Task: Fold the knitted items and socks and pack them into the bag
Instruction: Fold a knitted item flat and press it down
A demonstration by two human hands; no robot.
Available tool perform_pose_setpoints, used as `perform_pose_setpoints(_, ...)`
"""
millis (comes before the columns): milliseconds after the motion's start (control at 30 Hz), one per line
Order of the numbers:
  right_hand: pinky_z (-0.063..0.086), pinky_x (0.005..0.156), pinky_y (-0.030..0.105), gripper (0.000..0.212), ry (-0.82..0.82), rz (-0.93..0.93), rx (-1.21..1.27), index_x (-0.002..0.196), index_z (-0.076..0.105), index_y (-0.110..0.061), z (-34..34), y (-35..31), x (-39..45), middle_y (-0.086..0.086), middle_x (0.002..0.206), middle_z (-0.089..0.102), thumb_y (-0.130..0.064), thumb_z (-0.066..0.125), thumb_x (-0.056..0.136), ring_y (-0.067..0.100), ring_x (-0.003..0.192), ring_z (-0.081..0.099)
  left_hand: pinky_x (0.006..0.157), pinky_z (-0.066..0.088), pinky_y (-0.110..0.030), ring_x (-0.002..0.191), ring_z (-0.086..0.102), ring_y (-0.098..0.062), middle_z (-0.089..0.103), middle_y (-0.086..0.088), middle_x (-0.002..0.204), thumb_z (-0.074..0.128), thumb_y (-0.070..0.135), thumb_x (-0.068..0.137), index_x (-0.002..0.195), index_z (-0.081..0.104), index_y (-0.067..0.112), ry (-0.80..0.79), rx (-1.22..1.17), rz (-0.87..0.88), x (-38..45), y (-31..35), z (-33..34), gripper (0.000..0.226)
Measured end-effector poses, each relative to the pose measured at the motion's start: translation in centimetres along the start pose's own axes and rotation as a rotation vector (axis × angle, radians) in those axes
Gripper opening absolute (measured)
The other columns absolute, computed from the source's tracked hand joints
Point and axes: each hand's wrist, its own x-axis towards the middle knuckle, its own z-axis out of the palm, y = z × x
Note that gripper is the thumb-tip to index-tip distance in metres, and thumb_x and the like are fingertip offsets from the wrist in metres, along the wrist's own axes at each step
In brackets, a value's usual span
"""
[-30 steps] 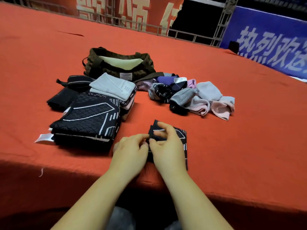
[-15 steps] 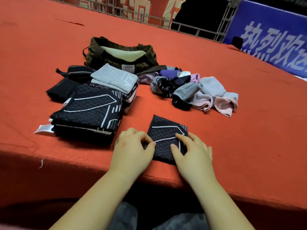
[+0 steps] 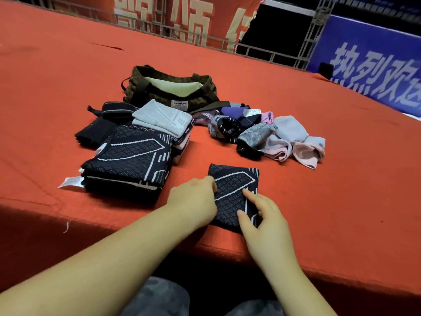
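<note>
Head view, one entry: folded black knitted item [image 3: 232, 192] with white lines lay flat near the front edge of the red bench [image 3: 341, 179]. Left hand [image 3: 193, 199] rested at its left edge, fingers curled together against the fabric. Right hand [image 3: 262, 215] pinched its right edge, forefinger extended on top, thumb on the near part. Bag [image 3: 168, 90] stood open, well behind.

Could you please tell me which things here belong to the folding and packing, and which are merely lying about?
Job:
small folded black patterned knit under both hands (left, right)
stack of folded black and grey knits
loose pile of socks
olive fabric bag

Lying about:
red banner
blue banner
</note>
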Motion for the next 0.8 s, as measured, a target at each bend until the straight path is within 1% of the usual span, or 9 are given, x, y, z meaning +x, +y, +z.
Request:
perform_pose_setpoints(133,0.033,0.082,-0.002,0.041,0.03,0.027,0.11,0.117,0.061,-0.026,-0.2,-0.3,1.3,-0.006,0.114,0.057,-0.005,0.066,0.083,0.006,0.1,0.053,0.096,0.041,-0.036,0.115,0.053,-0.026,0.053,-0.004,0.122,0.051,0.024,0.091,0.12,0.048,0.025,0.08,0.069,0.093,0.5,0.2,-1.5,0.029)
perform_pose_setpoints(267,0.038,0.067,0.001,0.04,0.034,0.036,0.184,0.119,0.062,-0.021,-0.1,-2.0,4.3,0.002,0.102,0.062,-0.006,0.067,0.083,0.002,0.075,0.052,0.097,0.042,-0.038,0.114,0.053,-0.028,0.054,-0.006,0.121,0.053,0.023,0.09,0.12,0.051,0.02,0.169,0.079,0.156,2.3,0.1,-5.1,0.03)
perform_pose_setpoints(333,0.038,0.059,0.004,0.038,-0.008,0.039,0.228,0.12,0.062,-0.017,0.2,-3.5,6.0,-0.001,0.086,0.058,-0.006,0.066,0.084,0.0,0.06,0.051,0.091,0.042,-0.029,0.113,0.053,-0.024,0.057,-0.001,0.118,0.054,0.025,0.091,0.12,0.054,0.022,0.19,0.033,0.163,3.0,-0.6,-7.4,0.029)
perform_pose_setpoints(400,0.039,0.057,0.002,0.037,-0.061,0.036,0.297,0.122,0.062,-0.013,0.6,-5.2,7.6,-0.005,0.084,0.058,-0.005,0.064,0.086,-0.007,0.055,0.053,0.074,0.04,-0.022,0.103,0.056,-0.018,0.056,0.006,0.097,0.056,0.027,0.092,0.118,0.055,0.024,0.193,-0.04,0.156,3.6,-1.8,-9.3,0.026)
perform_pose_setpoints(467,0.039,0.057,0.0,0.037,-0.109,0.023,0.323,0.123,0.061,-0.014,1.2,-6.8,9.2,-0.005,0.092,0.063,-0.005,0.062,0.087,-0.007,0.057,0.054,0.062,0.033,-0.021,0.093,0.055,-0.015,0.049,0.009,0.083,0.057,0.029,0.092,0.116,0.057,0.026,0.209,-0.107,0.149,4.2,-3.5,-10.8,0.025)
perform_pose_setpoints(533,0.038,0.057,-0.002,0.039,-0.137,-0.006,0.316,0.125,0.06,-0.017,1.9,-8.2,10.7,-0.001,0.099,0.065,-0.008,0.061,0.088,-0.008,0.057,0.055,0.066,0.034,-0.024,0.093,0.054,-0.015,0.055,0.005,0.086,0.059,0.03,0.09,0.114,0.059,0.028,0.245,-0.119,0.165,4.9,-5.2,-12.0,0.024)
perform_pose_setpoints(600,0.037,0.053,0.0,0.04,-0.154,-0.053,0.291,0.127,0.059,-0.017,2.7,-9.3,12.1,-0.004,0.09,0.06,-0.009,0.061,0.088,-0.01,0.05,0.053,0.069,0.04,-0.028,0.085,0.055,-0.014,0.06,-0.001,0.091,0.061,0.031,0.09,0.114,0.059,0.028,0.263,-0.112,0.172,6.0,-6.7,-13.1,0.024)
perform_pose_setpoints(733,0.036,0.066,0.008,0.045,-0.172,-0.134,0.18,0.133,0.054,-0.017,4.9,-11.1,14.8,0.001,0.112,0.062,-0.014,0.059,0.089,0.001,0.079,0.052,0.066,0.043,-0.031,0.064,0.05,-0.013,0.053,0.002,0.072,0.063,0.028,0.089,0.115,0.061,0.023,0.269,-0.138,0.134,8.7,-9.1,-14.9,0.026)
perform_pose_setpoints(800,0.034,0.067,0.008,0.046,-0.203,-0.164,0.097,0.135,0.051,-0.019,6.0,-11.4,15.9,-0.001,0.117,0.059,-0.018,0.058,0.089,0.002,0.08,0.053,0.063,0.041,-0.029,0.058,0.046,-0.01,0.048,0.005,0.066,0.064,0.025,0.089,0.115,0.062,0.021,0.265,-0.122,0.11,10.1,-10.1,-15.2,0.026)
